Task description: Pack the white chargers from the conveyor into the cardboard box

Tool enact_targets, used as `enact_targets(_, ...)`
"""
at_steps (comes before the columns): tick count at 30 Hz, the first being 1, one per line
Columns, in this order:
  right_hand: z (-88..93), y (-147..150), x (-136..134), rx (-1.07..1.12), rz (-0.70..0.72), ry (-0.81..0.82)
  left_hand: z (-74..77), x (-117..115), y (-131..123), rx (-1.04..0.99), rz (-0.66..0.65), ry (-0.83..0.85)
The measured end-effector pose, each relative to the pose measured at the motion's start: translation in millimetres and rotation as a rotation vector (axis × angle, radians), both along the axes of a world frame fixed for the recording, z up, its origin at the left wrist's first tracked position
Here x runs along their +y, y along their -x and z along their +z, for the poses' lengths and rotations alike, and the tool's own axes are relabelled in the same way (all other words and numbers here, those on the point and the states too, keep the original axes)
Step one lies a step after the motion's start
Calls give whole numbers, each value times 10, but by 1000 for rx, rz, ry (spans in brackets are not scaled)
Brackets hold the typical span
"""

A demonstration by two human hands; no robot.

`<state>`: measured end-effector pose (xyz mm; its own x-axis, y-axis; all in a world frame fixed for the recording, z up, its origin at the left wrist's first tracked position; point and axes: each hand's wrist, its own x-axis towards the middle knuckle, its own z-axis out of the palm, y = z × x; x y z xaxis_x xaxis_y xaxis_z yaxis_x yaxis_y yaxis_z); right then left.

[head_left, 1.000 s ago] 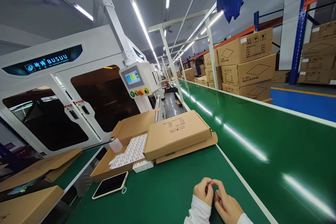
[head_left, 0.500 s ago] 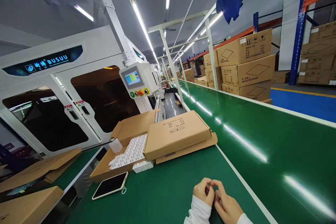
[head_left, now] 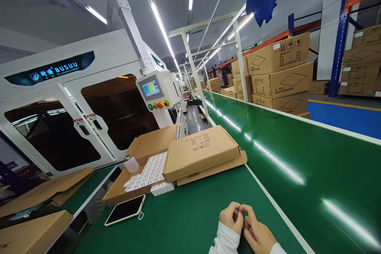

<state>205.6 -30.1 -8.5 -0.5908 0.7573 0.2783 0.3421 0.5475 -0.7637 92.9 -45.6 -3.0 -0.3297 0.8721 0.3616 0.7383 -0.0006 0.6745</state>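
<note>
My left hand [head_left: 231,217] and my right hand [head_left: 257,231] are together over the green work surface [head_left: 184,222], near its right edge. Their curled fingers meet at the tips, and I see no object between them. Both wrists are in white sleeves. Left of my hands, a phone [head_left: 125,210] in a pale case with a small ring lies flat, its screen dark. Behind the phone stands an open cardboard box [head_left: 116,194] with rows of small white pieces [head_left: 149,172] in it. A short row of white blocks [head_left: 162,188] sits by its front edge.
A closed carton [head_left: 202,152] lies on a flat cardboard piece beside the open box. A green conveyor belt [head_left: 297,147] runs along the right, with stacked cartons [head_left: 281,79] beyond it. On the left stands a white machine [head_left: 71,99] with a control panel [head_left: 153,91].
The view has shifted very slightly. My hands keep the same pose, fingertips together, and the things on the work surface have not moved.
</note>
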Motion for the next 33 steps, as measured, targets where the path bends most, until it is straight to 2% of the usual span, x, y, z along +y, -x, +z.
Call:
enact_targets(18,-8,5,-8,-12,-19,-2,35,-22,-7,-64,-25,16)
enact_targets(26,-84,17,8,-1,-19,-21,37,-27,11,-24,-59,-16)
enact_targets(33,-59,1,17,-17,-3,10,30,-17,-7,-35,-28,-5)
